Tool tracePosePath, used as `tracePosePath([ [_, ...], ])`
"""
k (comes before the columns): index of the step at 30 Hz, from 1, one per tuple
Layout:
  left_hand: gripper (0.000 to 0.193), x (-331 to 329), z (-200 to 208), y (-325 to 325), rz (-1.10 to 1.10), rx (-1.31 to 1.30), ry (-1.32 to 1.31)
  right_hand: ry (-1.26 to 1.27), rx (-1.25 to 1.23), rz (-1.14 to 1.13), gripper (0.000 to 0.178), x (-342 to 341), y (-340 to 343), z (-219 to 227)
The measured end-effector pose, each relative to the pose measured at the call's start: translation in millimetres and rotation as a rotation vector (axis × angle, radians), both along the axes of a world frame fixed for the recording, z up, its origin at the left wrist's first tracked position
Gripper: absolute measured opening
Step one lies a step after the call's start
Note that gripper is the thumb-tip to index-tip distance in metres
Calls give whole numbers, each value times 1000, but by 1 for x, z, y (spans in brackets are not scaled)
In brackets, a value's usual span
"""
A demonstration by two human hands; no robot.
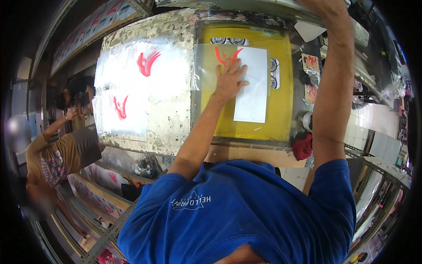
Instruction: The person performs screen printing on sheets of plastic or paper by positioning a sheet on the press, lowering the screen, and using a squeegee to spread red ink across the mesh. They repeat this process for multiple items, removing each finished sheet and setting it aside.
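My left hand [229, 82] lies flat with its fingers spread. It presses on a clear plastic sheet [206, 66] with red brush-like strokes and on the edge of a white paper [251, 105]. Both rest on a yellow panel [281, 123] set in the work table. Printed black-and-white round patterns [274, 72] show on the panel beside the paper. My right arm stretches far forward, and my right hand [325, 6] is cut off by the top edge, so its fingers cannot be made out.
Left of the panel, clear sheets with red strokes [123, 88] lie on the paint-flecked table [171, 110]. A red cloth [302, 147] sits at the right corner near a white roll [307, 121]. Metal racks [101, 244] with printed sheets stand around. Other people [61, 154] are at the left.
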State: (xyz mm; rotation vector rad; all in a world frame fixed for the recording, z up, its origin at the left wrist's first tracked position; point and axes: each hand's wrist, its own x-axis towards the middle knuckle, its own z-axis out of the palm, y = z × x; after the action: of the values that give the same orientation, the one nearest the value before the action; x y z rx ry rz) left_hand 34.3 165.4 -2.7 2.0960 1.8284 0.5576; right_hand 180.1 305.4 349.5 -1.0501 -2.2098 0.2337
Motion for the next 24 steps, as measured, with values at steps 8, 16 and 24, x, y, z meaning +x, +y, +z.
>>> tracePosePath([
  [8,57,2,-13,4,-8,173,31,-12,54,54,40,4,6,-2],
  [16,55,5,-9,5,-13,160,46,-18,-20,-8,41,3,-3,1],
  [24,70,-10,24,3,103,391,-180,-116,31,-11,40,-2,-31,8],
])
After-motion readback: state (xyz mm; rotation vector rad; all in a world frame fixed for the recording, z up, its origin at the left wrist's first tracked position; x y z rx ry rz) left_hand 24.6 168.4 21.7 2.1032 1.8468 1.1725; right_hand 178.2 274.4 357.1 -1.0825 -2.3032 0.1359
